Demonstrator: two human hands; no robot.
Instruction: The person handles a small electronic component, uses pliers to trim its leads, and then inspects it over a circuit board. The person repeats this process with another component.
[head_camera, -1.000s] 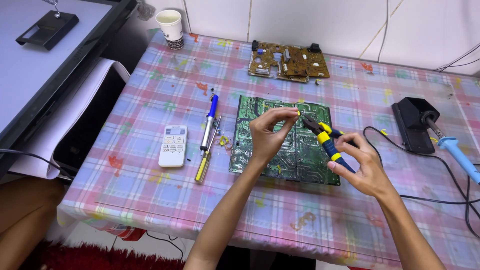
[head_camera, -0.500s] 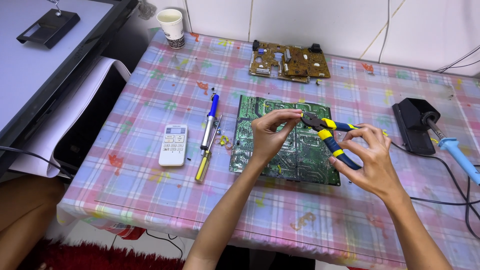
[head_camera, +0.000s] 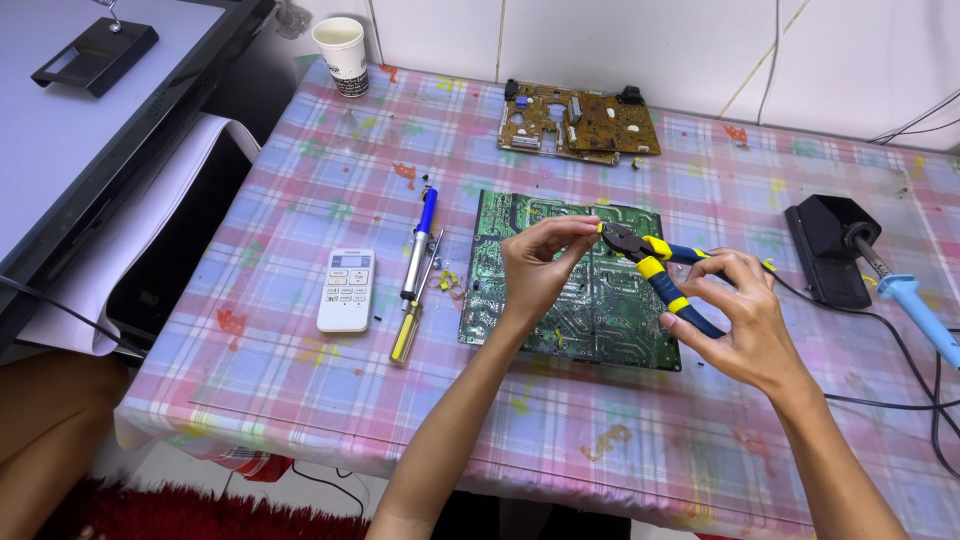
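- My right hand (head_camera: 745, 320) is clamped around the blue-and-yellow handles of a pair of pliers (head_camera: 655, 268), held above the bench (head_camera: 300, 190) with the dark nose pointing left.
- My left hand (head_camera: 535, 265) is raised just beside that nose, thumb and forefinger pinched together at the tip of the pliers; I think they grip something tiny there, but it is too small for me to make out.
- Both hands hover over the green circuit board (head_camera: 590, 310), which lies flat on the checked cloth near the middle of the bench, solder side up.
- Left of the board lie a blue-handled screwdriver (head_camera: 420, 245) and a yellow-handled screwdriver (head_camera: 410, 325), almost side by side, with a few small loose parts between them and the board.
- Further left sits a white remote control (head_camera: 346, 290), face up.
- At the far edge rests a brown circuit board (head_camera: 580, 122), well apart from the green one.
- A paper cup (head_camera: 340, 55) stands upright at the far left corner.
- To my right a black soldering stand (head_camera: 830, 245) holds a blue-handled soldering iron (head_camera: 915, 300), its cable trailing across the cloth behind my right wrist.
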